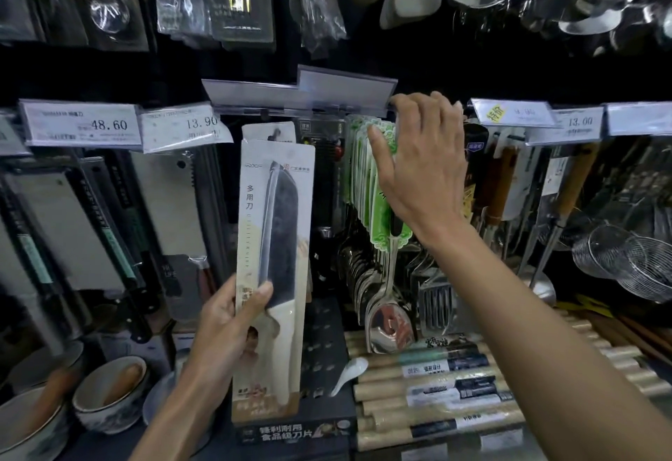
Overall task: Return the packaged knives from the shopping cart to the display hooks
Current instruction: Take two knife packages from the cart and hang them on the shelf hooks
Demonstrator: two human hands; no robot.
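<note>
My left hand [232,326] grips a packaged knife [272,271] by its lower part: a dark cleaver blade with a cream handle on a white card, held upright. Its top overlaps another card of the same kind [267,130] hanging on a display hook [278,130] under a clear price-tag holder [302,95]. My right hand [418,166] reaches up beside it, fingers spread, with the fingertips at the right end of that holder and the palm over green-carded spoons [381,213]. Whether it grips anything I cannot tell. The shopping cart is out of view.
Boxed cleavers [120,228] hang at left under tags reading 48.60 and 13.90. Wire strainers [625,260] and ladles hang at right. Below are bowls [109,395], a white spoon [349,373] and wrapped rolling pins [436,388]. Packaged utensils hang above.
</note>
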